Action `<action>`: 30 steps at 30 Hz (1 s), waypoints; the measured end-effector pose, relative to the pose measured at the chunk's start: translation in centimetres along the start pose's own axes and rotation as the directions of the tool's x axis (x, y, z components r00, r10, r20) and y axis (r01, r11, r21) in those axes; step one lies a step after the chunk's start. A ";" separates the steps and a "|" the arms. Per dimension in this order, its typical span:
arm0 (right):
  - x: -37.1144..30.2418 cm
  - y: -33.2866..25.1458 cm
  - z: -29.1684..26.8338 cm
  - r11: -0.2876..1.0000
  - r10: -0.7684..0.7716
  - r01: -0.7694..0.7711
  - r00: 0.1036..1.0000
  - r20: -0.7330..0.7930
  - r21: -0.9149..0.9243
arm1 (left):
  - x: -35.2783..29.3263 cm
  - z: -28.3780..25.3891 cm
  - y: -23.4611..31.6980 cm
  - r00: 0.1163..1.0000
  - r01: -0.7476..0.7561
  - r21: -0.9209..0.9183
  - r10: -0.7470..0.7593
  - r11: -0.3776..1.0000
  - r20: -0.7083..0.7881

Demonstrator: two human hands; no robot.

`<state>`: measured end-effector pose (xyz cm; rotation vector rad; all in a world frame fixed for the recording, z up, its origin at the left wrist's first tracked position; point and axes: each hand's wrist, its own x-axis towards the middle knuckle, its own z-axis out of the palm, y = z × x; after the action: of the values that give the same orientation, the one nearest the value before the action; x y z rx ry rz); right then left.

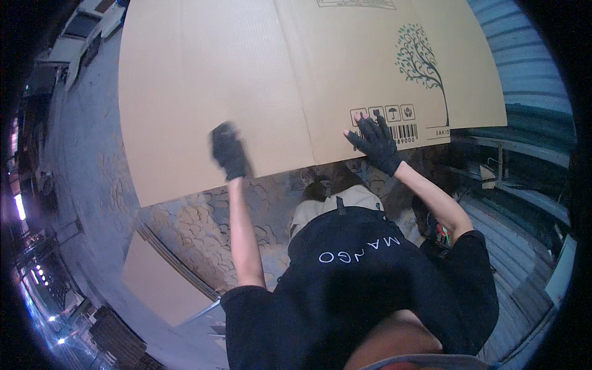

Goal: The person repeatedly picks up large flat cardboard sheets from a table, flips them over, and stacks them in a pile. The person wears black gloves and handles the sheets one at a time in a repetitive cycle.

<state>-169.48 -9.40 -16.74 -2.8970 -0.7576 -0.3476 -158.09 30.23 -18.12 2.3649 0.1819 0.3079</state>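
Cardbd sheet (246, 80), under L hand (228, 150), R hand (377, 143)

1. On your left, a grey floor (86, 160) stretches from far to near, its surface blotched.
2. Closer to you, a mottled patch of flooring (200, 219) shows tan blotches with dark, crack-like outlines.
3. To your far right rises a bluish ribbed panel (521, 55), its ridges bent into curves by the lens.
4. Just nearer on that side, you have a metal framework (501, 161) against shadow.
5. At your near right lies a grey ribbed surface (502, 253), possibly metal; the dimness makes it hard to tell.
6. Along your left edge glows a white tube light (20, 207); nearer, a bright lamp (60, 340) flares.
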 end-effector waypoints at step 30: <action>0.8 -0.9 0.8 0.983 -0.001 0.023 0.993 -0.120 0.184 | -6.9 -2.7 8.2 0.348 -0.937 0.292 0.586 0.191 0.732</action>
<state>-169.10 -8.09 -17.29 -2.6727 -0.7453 -0.4242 -165.11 24.58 -11.70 2.9710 -1.5914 0.1103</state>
